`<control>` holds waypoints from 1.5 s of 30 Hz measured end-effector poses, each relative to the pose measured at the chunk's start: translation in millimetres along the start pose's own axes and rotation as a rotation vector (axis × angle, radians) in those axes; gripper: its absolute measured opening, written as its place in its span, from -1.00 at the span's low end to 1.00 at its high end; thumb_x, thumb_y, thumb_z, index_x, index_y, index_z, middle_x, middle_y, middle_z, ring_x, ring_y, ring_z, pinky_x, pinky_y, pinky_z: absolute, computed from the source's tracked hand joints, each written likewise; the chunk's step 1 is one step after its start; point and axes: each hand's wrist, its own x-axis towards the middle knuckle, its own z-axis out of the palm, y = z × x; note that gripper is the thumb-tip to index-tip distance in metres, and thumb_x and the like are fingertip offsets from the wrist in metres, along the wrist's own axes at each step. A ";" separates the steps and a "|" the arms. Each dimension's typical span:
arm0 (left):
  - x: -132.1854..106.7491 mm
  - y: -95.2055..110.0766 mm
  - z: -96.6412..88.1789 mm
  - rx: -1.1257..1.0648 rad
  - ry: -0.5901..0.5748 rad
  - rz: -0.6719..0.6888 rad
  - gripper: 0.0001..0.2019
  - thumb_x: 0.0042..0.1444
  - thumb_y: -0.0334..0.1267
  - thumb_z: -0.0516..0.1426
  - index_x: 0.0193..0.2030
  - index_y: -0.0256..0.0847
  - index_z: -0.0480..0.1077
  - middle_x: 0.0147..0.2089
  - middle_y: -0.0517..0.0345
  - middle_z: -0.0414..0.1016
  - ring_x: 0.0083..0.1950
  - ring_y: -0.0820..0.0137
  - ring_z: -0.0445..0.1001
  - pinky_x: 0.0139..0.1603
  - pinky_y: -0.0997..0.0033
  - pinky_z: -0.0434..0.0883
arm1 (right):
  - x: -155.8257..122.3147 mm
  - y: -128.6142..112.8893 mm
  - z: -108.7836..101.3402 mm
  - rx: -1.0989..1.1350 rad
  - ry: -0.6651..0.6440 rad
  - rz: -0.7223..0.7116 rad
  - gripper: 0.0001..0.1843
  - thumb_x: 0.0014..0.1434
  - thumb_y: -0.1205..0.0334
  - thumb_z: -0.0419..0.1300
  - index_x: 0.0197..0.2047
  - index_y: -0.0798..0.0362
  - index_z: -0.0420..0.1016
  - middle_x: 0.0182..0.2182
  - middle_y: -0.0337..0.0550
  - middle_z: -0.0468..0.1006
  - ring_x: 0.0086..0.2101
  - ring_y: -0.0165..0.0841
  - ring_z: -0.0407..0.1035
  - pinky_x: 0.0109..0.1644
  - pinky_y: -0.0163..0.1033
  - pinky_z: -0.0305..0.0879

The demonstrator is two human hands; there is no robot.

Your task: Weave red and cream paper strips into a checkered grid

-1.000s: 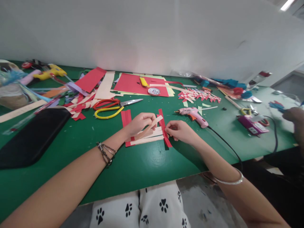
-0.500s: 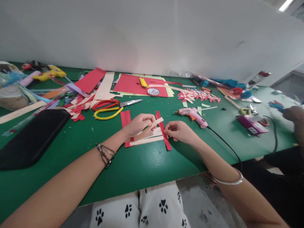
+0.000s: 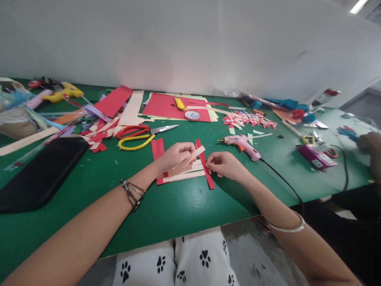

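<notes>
My left hand (image 3: 177, 155) is closed, its fingers pinching a cream paper strip (image 3: 199, 152) whose free end lifts toward the upper right. Beneath it, more cream strips (image 3: 190, 174) lie side by side, with red paper (image 3: 157, 147) at their left ends. A red paper strip (image 3: 210, 182) crosses their right ends at a slant. At that strip's right edge, my right hand (image 3: 225, 163) is closed in a pinch; its fingertips partly hide what they grip. A pink glue gun (image 3: 245, 147) lies just beyond my right hand.
Scissors (image 3: 137, 142) with red and yellow handles lie behind my left hand. A black pouch (image 3: 44, 174) is at the left. Red sheets (image 3: 160, 105), a woven red-and-white piece (image 3: 250, 119) and a purple box (image 3: 317, 155) stand farther back. Another person's hand (image 3: 369, 143) shows at the right edge.
Both of my hands and the paper strips stay almost exactly where they were. The other person's hand at the far right has shifted slightly.
</notes>
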 end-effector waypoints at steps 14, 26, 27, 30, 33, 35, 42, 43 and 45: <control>-1.5 4.2 1.8 0.028 -0.005 -0.010 -0.95 -0.20 -0.40 -0.05 -0.56 -0.22 0.19 -0.56 0.31 0.27 -0.50 0.54 0.26 -0.41 0.50 0.25 | 1.0 3.2 2.2 0.002 0.010 -0.048 -0.89 -0.03 0.26 0.14 -0.50 0.07 0.26 -0.61 -0.30 0.44 -0.72 -0.58 0.19 -0.68 -0.47 0.13; 0.7 0.5 -1.4 0.201 -0.046 0.079 -0.93 -0.15 -0.35 -0.03 -0.51 -0.24 0.25 -0.50 0.30 0.27 -0.44 0.52 0.26 -0.39 0.50 0.24 | 0.5 2.4 2.2 0.006 0.012 -0.057 -0.88 -0.03 0.28 0.13 -0.52 0.06 0.24 -0.63 -0.33 0.42 -0.73 -0.59 0.18 -0.69 -0.48 0.14; 1.4 -0.8 -1.8 0.210 -0.054 0.090 -0.93 -0.15 -0.35 -0.02 -0.50 -0.24 0.26 -0.48 0.29 0.28 -0.42 0.52 0.27 -0.38 0.50 0.25 | 0.5 2.4 2.0 0.004 0.011 -0.055 -0.88 -0.03 0.29 0.13 -0.52 0.06 0.23 -0.64 -0.34 0.42 -0.73 -0.59 0.19 -0.69 -0.48 0.14; 4.0 -6.1 -2.6 0.244 -0.087 0.116 -0.92 -0.12 -0.34 0.01 -0.46 -0.24 0.30 -0.46 0.27 0.33 -0.40 0.51 0.30 -0.34 0.50 0.27 | 0.7 2.7 1.3 0.003 0.002 -0.047 -0.89 -0.04 0.29 0.13 -0.51 0.06 0.24 -0.64 -0.33 0.42 -0.73 -0.58 0.20 -0.69 -0.48 0.14; 5.8 -9.0 -1.5 0.307 -0.112 0.140 -0.90 -0.08 -0.32 0.04 -0.43 -0.25 0.35 -0.43 0.23 0.39 -0.38 0.49 0.34 -0.34 0.50 0.29 | 0.8 2.7 0.9 0.020 -0.015 -0.028 -0.94 -0.04 0.31 0.11 -0.47 0.06 0.26 -0.62 -0.33 0.43 -0.72 -0.57 0.22 -0.67 -0.47 0.17; 5.9 -8.6 -0.1 0.356 -0.109 0.165 -0.89 -0.08 -0.33 0.05 -0.42 -0.25 0.38 -0.39 0.21 0.41 -0.36 0.48 0.35 -0.32 0.50 0.30 | 0.7 2.8 0.0 0.031 -0.025 -0.020 -0.95 -0.04 0.32 0.09 -0.43 0.05 0.26 -0.62 -0.34 0.41 -0.71 -0.55 0.24 -0.66 -0.46 0.19; 3.4 -8.2 2.1 0.343 -0.070 0.179 -0.88 -0.05 -0.29 0.07 -0.37 -0.23 0.40 -0.32 0.17 0.40 -0.32 0.46 0.37 -0.26 0.46 0.32 | -11.7 4.9 -14.4 -0.211 0.143 -0.190 -0.87 0.06 0.23 0.07 -0.27 0.05 0.31 -0.52 -0.27 0.41 -0.52 -0.43 0.37 -0.44 -0.33 0.32; 3.6 -8.0 1.6 0.311 -0.052 0.164 -0.88 -0.04 -0.28 0.07 -0.40 -0.24 0.40 -0.33 0.17 0.40 -0.32 0.46 0.36 -0.25 0.45 0.32 | -15.9 5.1 -16.9 -0.244 0.134 -0.248 -0.80 0.07 0.21 0.08 -0.20 0.05 0.31 -0.42 -0.20 0.45 -0.40 -0.38 0.40 -0.33 -0.29 0.35; 5.2 -5.5 -1.0 0.183 0.000 0.144 -0.86 -0.02 -0.27 0.03 -0.46 -0.25 0.38 -0.39 0.17 0.38 -0.35 0.46 0.35 -0.26 0.45 0.32 | -24.6 5.5 -20.6 -0.284 0.026 -0.373 -0.54 0.05 0.14 0.15 0.02 0.03 0.22 -0.12 -0.07 0.42 -0.10 -0.26 0.34 -0.06 -0.16 0.32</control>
